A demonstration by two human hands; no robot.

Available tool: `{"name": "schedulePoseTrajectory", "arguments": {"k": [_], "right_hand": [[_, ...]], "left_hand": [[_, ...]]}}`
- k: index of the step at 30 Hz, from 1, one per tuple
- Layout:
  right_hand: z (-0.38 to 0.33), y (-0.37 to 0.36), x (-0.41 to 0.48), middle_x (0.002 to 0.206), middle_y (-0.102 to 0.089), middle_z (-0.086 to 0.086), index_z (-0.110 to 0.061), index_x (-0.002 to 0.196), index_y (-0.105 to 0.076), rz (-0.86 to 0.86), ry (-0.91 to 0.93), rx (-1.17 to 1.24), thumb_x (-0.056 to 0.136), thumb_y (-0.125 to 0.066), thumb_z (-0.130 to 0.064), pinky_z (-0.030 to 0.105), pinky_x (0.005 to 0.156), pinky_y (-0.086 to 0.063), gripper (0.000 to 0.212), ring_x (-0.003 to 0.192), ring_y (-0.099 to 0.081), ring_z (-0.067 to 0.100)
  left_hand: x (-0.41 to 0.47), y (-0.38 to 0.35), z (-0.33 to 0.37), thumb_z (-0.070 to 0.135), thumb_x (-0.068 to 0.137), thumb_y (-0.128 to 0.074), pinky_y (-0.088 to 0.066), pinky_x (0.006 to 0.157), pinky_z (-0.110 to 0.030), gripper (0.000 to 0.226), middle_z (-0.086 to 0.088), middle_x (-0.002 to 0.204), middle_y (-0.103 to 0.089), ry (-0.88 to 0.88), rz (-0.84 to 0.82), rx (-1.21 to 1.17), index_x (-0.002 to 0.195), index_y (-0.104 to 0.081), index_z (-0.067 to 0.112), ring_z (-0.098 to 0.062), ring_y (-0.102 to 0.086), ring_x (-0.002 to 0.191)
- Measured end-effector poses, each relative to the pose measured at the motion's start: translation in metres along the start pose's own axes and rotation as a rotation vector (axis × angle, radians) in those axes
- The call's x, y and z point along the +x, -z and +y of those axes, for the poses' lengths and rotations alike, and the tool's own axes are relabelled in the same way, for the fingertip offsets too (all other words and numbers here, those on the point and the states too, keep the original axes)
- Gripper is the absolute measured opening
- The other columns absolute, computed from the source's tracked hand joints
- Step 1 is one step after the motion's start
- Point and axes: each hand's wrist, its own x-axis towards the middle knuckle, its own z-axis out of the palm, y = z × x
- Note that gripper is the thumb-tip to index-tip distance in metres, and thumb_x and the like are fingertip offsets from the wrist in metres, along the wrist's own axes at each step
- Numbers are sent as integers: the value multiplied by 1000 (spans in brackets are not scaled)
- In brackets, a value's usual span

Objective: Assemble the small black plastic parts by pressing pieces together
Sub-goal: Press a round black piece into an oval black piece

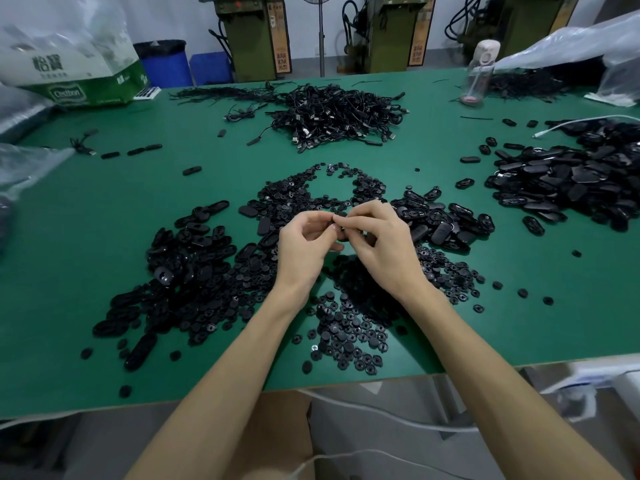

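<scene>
Over middle of green worktop [104, 209], left hand [304, 245] and right hand [379, 244] both pinch small black plastic part [341, 215]. Part sits between fingertips, both hands just as near; long side hidden.

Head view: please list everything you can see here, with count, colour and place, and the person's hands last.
table: one, green, across the view.
round parts: many, black, spread near the front edge.
oval shells: many, black, heaps left of the hands, just behind them and at far right.
cables: one heap, black, far middle.
white cable: one, white, over the right heap.
bottle: one, clear, far right.
carton: one, green and white, far left.
bin: one, blue, behind the table.
machines: three, olive, along the back wall.
held part: count unclear, black, between the fingertips.
left hand: one, bare, centre, pinching the held part.
right hand: one, bare, centre, pinching the held part.
</scene>
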Motion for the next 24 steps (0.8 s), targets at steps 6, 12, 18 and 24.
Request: {"name": "schedulePoseTrajectory", "arguments": {"k": [6,12,18,24], "right_hand": [[-1,1,1,108,-59,4,-16,112,-79,35,-50,41,100,-62,-6,21,87,-43,23,103,-55,18],[0,4,2,102,-73,0,-14,111,-77,68,-138,144,96,-69,-6,35,86,-56,19,93,-68,11],[0,5,2,100,-73,2,-11,109,-77,89,-143,164,95,-71,-5,32,84,-56,17,91,-68,12],[0,5,1,99,-72,1,-11,110,-77,88,-127,167,95,-72,-6,20,82,-52,17,90,-66,6]], "left_hand": [[1,-2,0,-2,95,-68,-57,66,-21,13,-2,85,-76,14,2,8,103,-70,8,-11,-74,76],[0,-3,2,-2,96,-67,-59,68,-24,14,-10,97,-75,-24,-57,33,109,-66,2,-14,-74,79],[-2,-3,4,-2,96,-67,-58,64,-28,15,-17,99,-74,-35,-71,44,111,-65,-3,-20,-74,82],[-3,-1,5,-1,95,-69,-59,65,-26,16,-15,99,-76,-25,-71,27,112,-68,-2,-21,-76,83]]}}
